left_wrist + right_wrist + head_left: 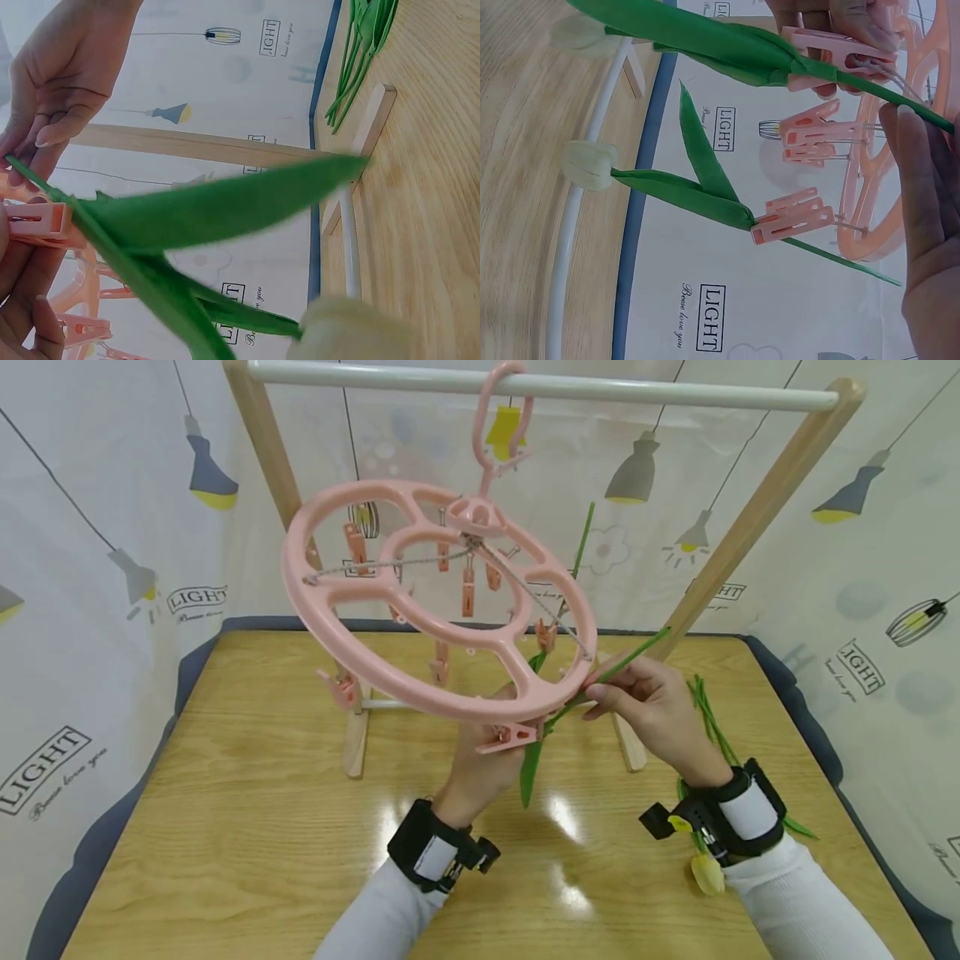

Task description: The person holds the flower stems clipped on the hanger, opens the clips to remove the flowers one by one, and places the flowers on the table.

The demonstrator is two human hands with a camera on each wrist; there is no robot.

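A pink round drying hanger (442, 702) hangs by its hook from a rack bar, with several pink clothespins below its ring. My left hand (487, 760), partly behind the ring, grips a clothespin (840, 52) at the near edge. An artificial white tulip (705, 41) lies at that clothespin's jaws, bloom downward, its green leaf (232, 206) spread toward the table. My right hand (652, 702) pinches the tulip's stem (637, 652) just right of the ring. Farther back, another clothespin (791, 221) holds a second white tulip (589, 165), also bloom downward.
The rack has a white top bar (660, 392) and wooden legs (757, 518) standing on the wooden table (247, 827). More artificial tulips, one with a yellow bloom (707, 872), lie at the right beneath my right forearm. A printed curtain (862, 593) surrounds the table.
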